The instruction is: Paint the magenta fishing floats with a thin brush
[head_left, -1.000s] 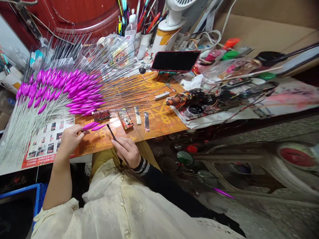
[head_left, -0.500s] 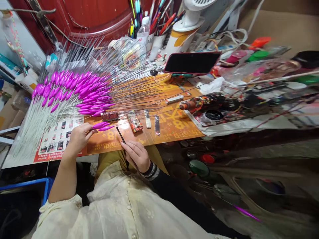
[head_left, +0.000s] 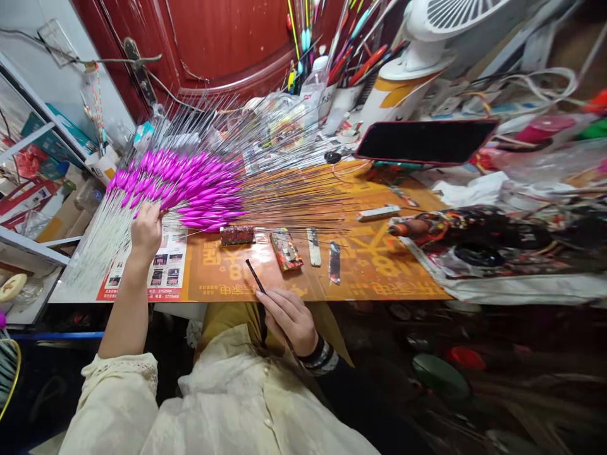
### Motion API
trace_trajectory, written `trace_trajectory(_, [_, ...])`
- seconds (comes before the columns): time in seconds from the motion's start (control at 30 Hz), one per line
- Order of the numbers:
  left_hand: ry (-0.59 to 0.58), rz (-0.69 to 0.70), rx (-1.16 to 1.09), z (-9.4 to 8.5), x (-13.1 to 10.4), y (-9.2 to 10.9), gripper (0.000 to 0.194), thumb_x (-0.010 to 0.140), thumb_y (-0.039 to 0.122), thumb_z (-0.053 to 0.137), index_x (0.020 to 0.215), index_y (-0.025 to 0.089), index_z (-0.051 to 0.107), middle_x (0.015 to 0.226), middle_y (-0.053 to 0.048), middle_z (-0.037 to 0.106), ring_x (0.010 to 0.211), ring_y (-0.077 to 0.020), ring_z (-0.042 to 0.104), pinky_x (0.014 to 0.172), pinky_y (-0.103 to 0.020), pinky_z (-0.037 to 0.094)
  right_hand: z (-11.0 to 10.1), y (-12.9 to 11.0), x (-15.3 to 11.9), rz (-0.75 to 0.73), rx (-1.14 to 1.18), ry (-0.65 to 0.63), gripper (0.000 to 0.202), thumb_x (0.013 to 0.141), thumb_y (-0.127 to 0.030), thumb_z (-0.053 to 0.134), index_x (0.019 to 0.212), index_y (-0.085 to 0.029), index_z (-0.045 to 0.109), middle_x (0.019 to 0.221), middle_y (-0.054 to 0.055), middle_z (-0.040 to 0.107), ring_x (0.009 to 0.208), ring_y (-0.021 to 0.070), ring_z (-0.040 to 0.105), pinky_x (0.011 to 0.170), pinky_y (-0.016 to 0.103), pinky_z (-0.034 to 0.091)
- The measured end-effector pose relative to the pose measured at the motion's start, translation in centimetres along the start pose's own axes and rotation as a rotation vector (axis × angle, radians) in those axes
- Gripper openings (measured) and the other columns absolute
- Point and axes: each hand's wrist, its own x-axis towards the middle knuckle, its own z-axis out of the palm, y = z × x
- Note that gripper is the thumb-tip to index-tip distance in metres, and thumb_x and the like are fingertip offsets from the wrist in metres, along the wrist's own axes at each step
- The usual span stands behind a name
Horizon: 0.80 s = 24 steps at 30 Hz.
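My left hand (head_left: 147, 230) is at the near edge of a big bundle of magenta fishing floats (head_left: 208, 189), its fingers closed on thin float stems. How many floats it grips is hidden among the others. The floats have pale stems fanning toward the near left and dark thin stems pointing away to the right. Low at the table's front edge, my right hand (head_left: 291, 319) holds a slim dark paintbrush (head_left: 253, 275), its tip pointing up and to the left. Beyond the brush lie a dark paint-stained block (head_left: 237, 235) and a paint-spattered box (head_left: 286, 249).
Two small flat strips, one pale (head_left: 313, 246) and one dark (head_left: 334, 262), lie on the orange tabletop sheet (head_left: 379, 265). A phone (head_left: 427, 140) stands propped behind them. A white fan (head_left: 422, 57) and a clear bottle (head_left: 317, 85) are at the back. Paint-covered equipment (head_left: 450, 230) crowds the right.
My left hand has moved left and away from me, bringing the floats it held to the bundle. My right hand still holds the brush near the table edge. The view has shifted leftward.
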Motion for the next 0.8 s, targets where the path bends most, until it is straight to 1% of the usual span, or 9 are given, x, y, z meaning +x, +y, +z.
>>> trace_trajectory(0.07, [0.028,-0.039,0.014,0.5,1.2,-1.2,0.021,0.1,0.022,0.053,0.093,0.013,0.071,0.095,-0.01,0.062,0.09,-0.0199,0.058,0.08,-0.034,0.046,0.0,0.0,0.0,0.001,0.011,0.0,0.057,0.094,-0.009,0.054,0.149,-0.023,0.054,0.113,0.011,0.078,0.105,0.0246,0.076,0.087,0.038,0.066])
trace_trajectory(0.13, [0.015,-0.089,0.037,0.9,2.3,-2.2,0.016,0.096,0.024,0.063,0.087,0.012,0.07,0.092,-0.009,0.063,0.09,-0.0191,0.058,0.079,-0.033,0.045,0.0,0.0,0.0,-0.002,0.011,0.013,0.058,0.094,-0.008,0.055,0.15,-0.023,0.053,0.112,0.011,0.078,0.103,0.0245,0.077,0.087,0.038,0.066])
trace_trajectory(0.2, [-0.021,-0.131,0.058,1.2,3.3,-2.7,0.02,0.094,0.028,0.068,0.083,0.012,0.069,0.087,-0.006,0.063,0.086,-0.0162,0.058,0.076,-0.031,0.043,0.0,0.0,0.0,-0.012,0.001,0.022,0.06,0.093,-0.006,0.054,0.151,-0.023,0.051,0.111,0.011,0.078,0.102,0.0242,0.077,0.087,0.038,0.066])
trace_trajectory(0.33, [-0.102,-0.127,0.045,2.1,4.7,-2.8,0.038,0.097,0.041,0.058,0.079,0.009,0.07,0.081,0.0,0.06,0.078,-0.0097,0.053,0.071,-0.028,0.037,0.0,0.0,0.2,-0.025,-0.004,0.008,0.061,0.093,-0.006,0.054,0.152,-0.022,0.051,0.111,0.011,0.078,0.103,0.0246,0.076,0.085,0.038,0.066])
trace_trajectory(0.43, [-0.125,-0.125,0.026,3.0,5.5,-2.3,0.038,0.095,0.04,0.06,0.08,0.007,0.071,0.081,0.0,0.059,0.076,-0.0084,0.049,0.069,-0.028,0.035,0.0,-0.2,0.3,-0.002,0.013,-0.004,0.061,0.092,-0.005,0.055,0.151,-0.021,0.052,0.112,0.012,0.078,0.103,0.0253,0.076,0.085,0.04,0.066])
trace_trajectory(0.53, [-0.118,-0.123,-0.005,3.3,5.9,-1.5,0.025,0.091,0.03,0.065,0.08,0.008,0.072,0.082,-0.001,0.062,0.075,-0.0087,0.05,0.068,-0.027,0.035,-0.2,-0.3,0.6,0.017,0.047,0.023,0.06,0.092,-0.005,0.054,0.15,-0.02,0.053,0.111,0.012,0.077,0.103,0.0247,0.075,0.085,0.039,0.066])
trace_trajectory(0.6, [-0.111,-0.12,-0.046,2.8,5.7,-0.6,0.018,0.089,0.026,0.067,0.083,0.01,0.074,0.078,0.0,0.063,0.072,-0.0099,0.051,0.066,-0.027,0.035,-0.8,-0.4,1.0,0.012,0.071,0.054,0.057,0.092,-0.006,0.053,0.148,-0.018,0.055,0.109,0.012,0.077,0.103,0.0241,0.074,0.084,0.039,0.066])
trace_trajectory(0.7, [-0.116,-0.091,-0.168,1.2,4.5,1.5,0.02,0.087,0.034,0.07,0.091,0.016,0.077,0.067,0.003,0.061,0.063,-0.0119,0.05,0.06,-0.028,0.034,-2.3,-0.3,1.5,-0.019,0.073,0.081,0.051,0.094,-0.01,0.051,0.144,-0.016,0.057,0.104,0.012,0.077,0.098,0.0227,0.074,0.08,0.038,0.066])
trace_trajectory(0.8, [-0.095,0.063,-0.251,-0.8,2.9,4.3,0.021,0.09,0.037,0.069,0.092,0.019,0.078,0.071,0.003,0.062,0.066,-0.0119,0.052,0.062,-0.026,0.037,-4.1,0.0,1.7,-0.049,0.038,0.102,0.046,0.096,-0.013,0.048,0.141,-0.016,0.059,0.099,0.011,0.078,0.093,0.0209,0.074,0.076,0.035,0.065])
